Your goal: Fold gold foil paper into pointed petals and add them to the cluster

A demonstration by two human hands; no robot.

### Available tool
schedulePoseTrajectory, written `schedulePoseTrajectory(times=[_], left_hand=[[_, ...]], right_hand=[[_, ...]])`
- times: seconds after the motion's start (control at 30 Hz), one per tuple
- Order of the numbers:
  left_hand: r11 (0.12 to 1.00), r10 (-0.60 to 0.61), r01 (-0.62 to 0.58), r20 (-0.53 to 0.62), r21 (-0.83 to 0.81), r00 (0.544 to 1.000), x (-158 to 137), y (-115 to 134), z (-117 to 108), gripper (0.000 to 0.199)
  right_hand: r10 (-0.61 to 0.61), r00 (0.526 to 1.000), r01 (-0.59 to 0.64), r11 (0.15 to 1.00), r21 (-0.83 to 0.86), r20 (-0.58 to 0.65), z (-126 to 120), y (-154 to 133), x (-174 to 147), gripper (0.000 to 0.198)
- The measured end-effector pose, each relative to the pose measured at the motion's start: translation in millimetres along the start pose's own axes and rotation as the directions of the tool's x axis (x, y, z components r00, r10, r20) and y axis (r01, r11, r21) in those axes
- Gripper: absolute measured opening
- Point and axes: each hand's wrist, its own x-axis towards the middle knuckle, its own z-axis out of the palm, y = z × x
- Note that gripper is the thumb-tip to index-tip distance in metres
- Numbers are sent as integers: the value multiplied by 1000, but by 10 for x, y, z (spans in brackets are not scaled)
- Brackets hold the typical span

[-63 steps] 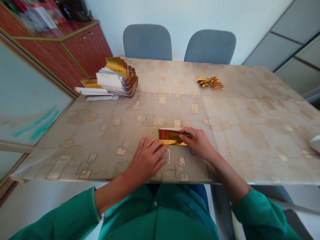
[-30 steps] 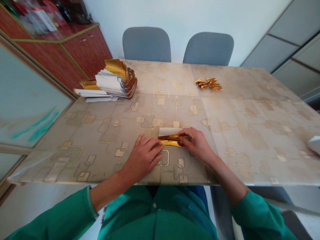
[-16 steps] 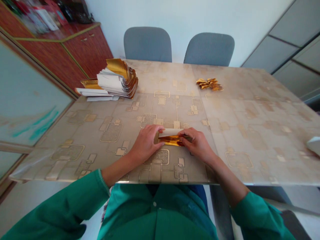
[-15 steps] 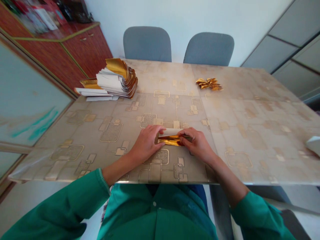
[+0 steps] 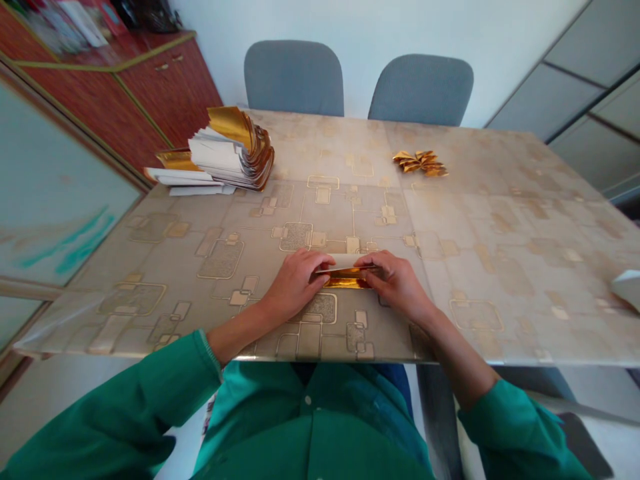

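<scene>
A sheet of gold foil paper (image 5: pixel 347 283) with a white back lies partly folded near the front edge of the table. My left hand (image 5: pixel 301 279) pinches its left end between thumb and fingers. At the opposite end my right hand (image 5: pixel 393 280) is closed on the paper in the same way. Between the hands a pale strip shows along the far side, and shiny gold faces me on the near side. Some of the folds are hidden under my fingers.
A bent stack of gold and white paper sheets (image 5: pixel 235 157) stands at the back left of the patterned table (image 5: pixel 280 333). Pleated gold paper (image 5: pixel 420 163) lies at the back right. Two grey chairs (image 5: pixel 294 79) stand behind. Something white (image 5: pixel 627 288) sits at the right edge.
Both hands keep their hold on the paper. The far white flap has tilted toward me over the gold, and my right fingers have shifted slightly. The whole view has tipped a little.
</scene>
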Motion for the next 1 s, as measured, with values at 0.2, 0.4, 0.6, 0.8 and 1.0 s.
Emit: schedulePoseTrajectory(times=[0.2,0.4,0.6,0.8,1.0], left_hand=[[1000,5,-5,7,6,1000,-26,13,-19,19],[1000,10,-10,-2,22,1000,-35,14,-19,21],[999,21,-21,-4,28,1000,-46,4,-19,18],[995,49,-51,26,81,998,-38,32,-34,14],[993,91,-94,31,75,995,-35,3,-29,15]], right_hand=[[-13,1000,13,1000,-5,-4,-7,-11,6,17],[-15,1000,15,1000,2,-1,-12,-13,-1,18],[-19,1000,19,1000,4,-10,-5,-7,-7,16],[-40,999,40,999,0,-14,-23,-47,-21,18],[-72,997,71,997,-33,-17,-18,18,-63,25]])
